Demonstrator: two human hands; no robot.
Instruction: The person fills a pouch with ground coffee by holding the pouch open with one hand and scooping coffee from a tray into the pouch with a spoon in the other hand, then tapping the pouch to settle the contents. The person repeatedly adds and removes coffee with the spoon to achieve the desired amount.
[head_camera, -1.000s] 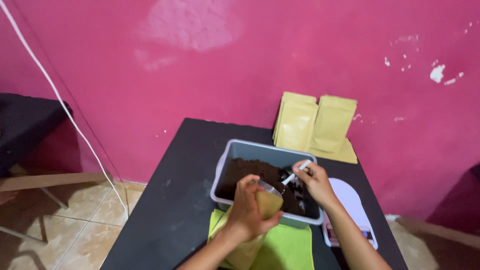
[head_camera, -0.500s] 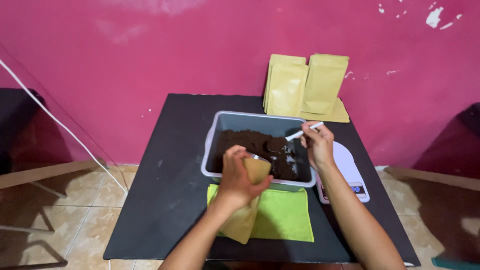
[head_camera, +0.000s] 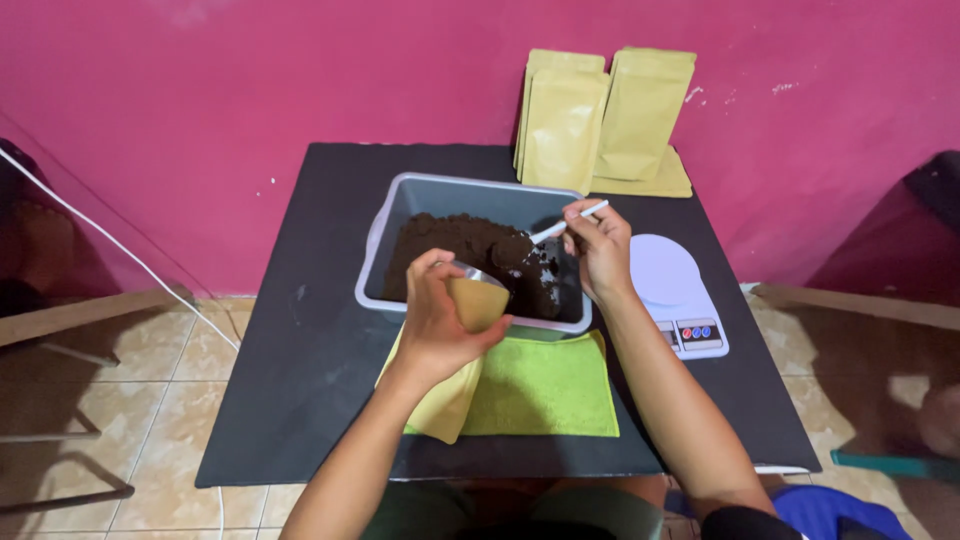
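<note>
Kraft pouch (head_camera: 462, 345): tan, open-mouthed, hanging from the left hand (head_camera: 437, 322), whose fingers are curling round its top just at the tub's near rim.
Tub (head_camera: 392, 222): grey, rectangular, holding dark brown powder (head_camera: 470, 250), sitting at twelve o'clock from the left hand.
Green cloth (head_camera: 545, 385): lying flat under the pouch, at six o'clock from the tub.
Right hand (head_camera: 600, 250): pinching a white scoop handle (head_camera: 570, 224), its bowl dipping into the powder.
Scale (head_camera: 675, 290): white, at three o'clock, just beside the right hand.
Spare pouches (head_camera: 600, 115): leaning on the pink wall (head_camera: 250, 80).
Table (head_camera: 300, 350): black, bare along its left side, tiled floor (head_camera: 130, 400) beyond the edge.
</note>
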